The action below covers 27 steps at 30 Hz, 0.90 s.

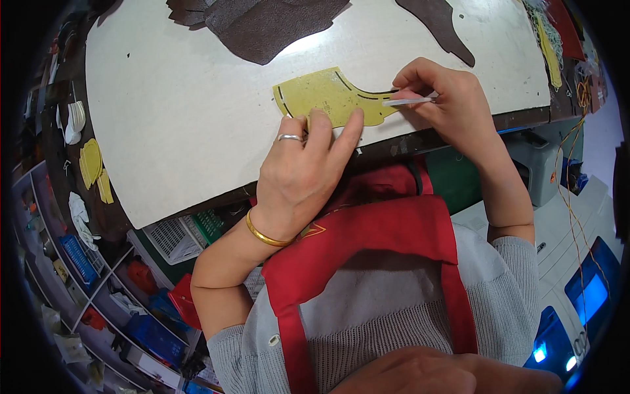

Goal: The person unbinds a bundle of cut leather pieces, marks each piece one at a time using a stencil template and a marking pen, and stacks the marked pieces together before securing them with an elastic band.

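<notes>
A yellow pattern template (316, 92) with narrow dark slots along its edges lies near the front edge of the white tabletop. My left hand (295, 164), with a ring and a gold bangle, presses its spread fingertips on the template's near edge. In my right hand (446, 95) is a slim white pen (410, 101), pinched between the fingers. The pen's tip touches or hovers just over the template's narrow right end; which of the two I cannot tell. Dark material shows at the template's upper right edge, partly hidden by my fingers.
Dark brown leather pieces (266, 29) lie at the back, and another curved piece (441, 29) sits back right. Yellow templates (90, 163) and white gloves (80, 213) rest left of the white board (177, 144). Shelves with bins (147, 335) stand lower left; wires (568, 177) hang at right.
</notes>
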{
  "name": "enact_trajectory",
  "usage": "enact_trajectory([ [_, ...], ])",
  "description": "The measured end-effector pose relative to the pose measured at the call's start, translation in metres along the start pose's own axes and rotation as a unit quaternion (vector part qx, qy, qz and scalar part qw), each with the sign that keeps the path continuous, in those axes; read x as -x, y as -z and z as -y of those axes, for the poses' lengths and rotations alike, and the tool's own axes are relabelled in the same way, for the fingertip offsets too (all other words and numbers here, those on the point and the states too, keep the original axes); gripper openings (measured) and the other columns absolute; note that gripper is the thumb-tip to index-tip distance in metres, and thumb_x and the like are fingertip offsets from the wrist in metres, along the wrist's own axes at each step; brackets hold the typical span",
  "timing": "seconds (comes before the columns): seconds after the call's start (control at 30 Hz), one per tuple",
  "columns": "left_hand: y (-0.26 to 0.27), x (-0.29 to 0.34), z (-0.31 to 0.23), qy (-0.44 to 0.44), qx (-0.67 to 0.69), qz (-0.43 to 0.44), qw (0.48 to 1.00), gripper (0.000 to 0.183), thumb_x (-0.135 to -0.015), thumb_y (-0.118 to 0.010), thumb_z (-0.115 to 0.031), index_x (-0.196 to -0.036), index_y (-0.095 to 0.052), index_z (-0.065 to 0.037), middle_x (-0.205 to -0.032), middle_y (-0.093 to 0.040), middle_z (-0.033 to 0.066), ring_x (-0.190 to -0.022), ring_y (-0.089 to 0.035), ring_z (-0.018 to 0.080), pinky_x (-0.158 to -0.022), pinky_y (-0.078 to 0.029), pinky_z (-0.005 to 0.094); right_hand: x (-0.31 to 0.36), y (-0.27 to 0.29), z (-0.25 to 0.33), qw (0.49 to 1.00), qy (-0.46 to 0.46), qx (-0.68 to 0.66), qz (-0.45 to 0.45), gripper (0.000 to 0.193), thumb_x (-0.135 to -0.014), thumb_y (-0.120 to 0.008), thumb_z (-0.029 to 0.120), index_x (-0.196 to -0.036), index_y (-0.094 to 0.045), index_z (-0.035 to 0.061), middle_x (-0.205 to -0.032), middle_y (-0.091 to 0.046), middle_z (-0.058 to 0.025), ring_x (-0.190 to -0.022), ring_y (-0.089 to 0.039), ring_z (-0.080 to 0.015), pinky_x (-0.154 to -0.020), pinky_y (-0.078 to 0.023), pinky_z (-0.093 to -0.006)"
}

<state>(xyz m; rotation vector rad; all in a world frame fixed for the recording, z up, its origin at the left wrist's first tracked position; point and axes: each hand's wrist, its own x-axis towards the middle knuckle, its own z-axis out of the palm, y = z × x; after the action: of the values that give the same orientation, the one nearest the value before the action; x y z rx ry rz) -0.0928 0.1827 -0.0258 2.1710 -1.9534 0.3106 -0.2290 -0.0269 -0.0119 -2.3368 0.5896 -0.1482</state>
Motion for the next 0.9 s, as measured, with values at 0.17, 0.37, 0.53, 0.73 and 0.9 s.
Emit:
enact_trajectory([
  [0.17, -0.005, 0.0, -0.007, -0.004, -0.005, 0.005, 1.0, 0.048, -0.082, -0.066, -0.006, -0.129, -0.068, -0.016, -0.104, -0.061, 0.0057, -0.083, -0.06, 0.0219, -0.067, -0.056, 0.0299, -0.008, 0.006, -0.014, 0.988, 0.061, 0.115, -0.078, 0.022, -0.089, -0.074, 0.024, -0.1, -0.071, 0.0047, -0.084, -0.075, -0.0106, -0.074, -0.073, -0.022, -0.068, -0.056, -0.0321],
  [0.37, -0.02, -0.005, -0.023, -0.006, -0.003, -0.043, 0.999, 0.036, -0.084, -0.062, -0.012, -0.118, -0.07, -0.004, -0.104, -0.064, 0.0141, -0.089, -0.06, 0.0264, -0.077, -0.055, 0.0335, -0.021, 0.011, -0.021, 0.989, 0.081, -0.074, -0.103, 0.036, -0.108, -0.046, 0.032, -0.104, -0.068, 0.0031, -0.088, -0.067, -0.0093, -0.08, -0.066, -0.0176, -0.076, -0.051, -0.0291],
  [0.53, -0.021, -0.018, -0.024, 0.018, -0.017, -0.078, 0.997, 0.036, -0.078, -0.064, -0.014, -0.113, -0.074, -0.01, -0.096, -0.066, 0.0067, -0.073, -0.06, 0.0207, -0.056, -0.049, 0.0259, -0.024, 0.008, -0.001, 0.989, 0.067, -0.125, -0.037, 0.047, -0.111, -0.042, 0.039, -0.102, -0.065, -0.0007, -0.092, -0.067, -0.0087, -0.076, -0.066, -0.0191, -0.073, -0.052, -0.0293],
  [0.73, -0.02, -0.017, -0.028, 0.035, -0.035, -0.068, 0.996, 0.033, -0.08, -0.062, -0.016, -0.111, -0.075, -0.009, -0.099, -0.067, 0.0077, -0.072, -0.061, 0.0206, -0.054, -0.05, 0.0258, -0.031, -0.001, 0.013, 0.983, -0.013, -0.177, 0.04, 0.041, -0.106, -0.055, 0.034, -0.097, -0.069, -0.0031, -0.088, -0.069, -0.0082, -0.076, -0.07, -0.0181, -0.072, -0.053, -0.0293],
  [0.9, -0.028, -0.008, -0.035, 0.022, -0.017, -0.104, 0.994, 0.034, -0.087, -0.058, -0.019, -0.106, -0.072, 0.004, -0.101, -0.065, 0.0199, -0.089, -0.066, 0.0354, -0.082, -0.059, 0.0445, -0.052, -0.021, 0.043, 0.976, 0.179, -0.095, 0.077, 0.032, -0.099, -0.063, 0.036, -0.097, -0.071, 0.0051, -0.075, -0.068, -0.0089, -0.069, -0.068, -0.0249, -0.066, -0.052, -0.0341],
])
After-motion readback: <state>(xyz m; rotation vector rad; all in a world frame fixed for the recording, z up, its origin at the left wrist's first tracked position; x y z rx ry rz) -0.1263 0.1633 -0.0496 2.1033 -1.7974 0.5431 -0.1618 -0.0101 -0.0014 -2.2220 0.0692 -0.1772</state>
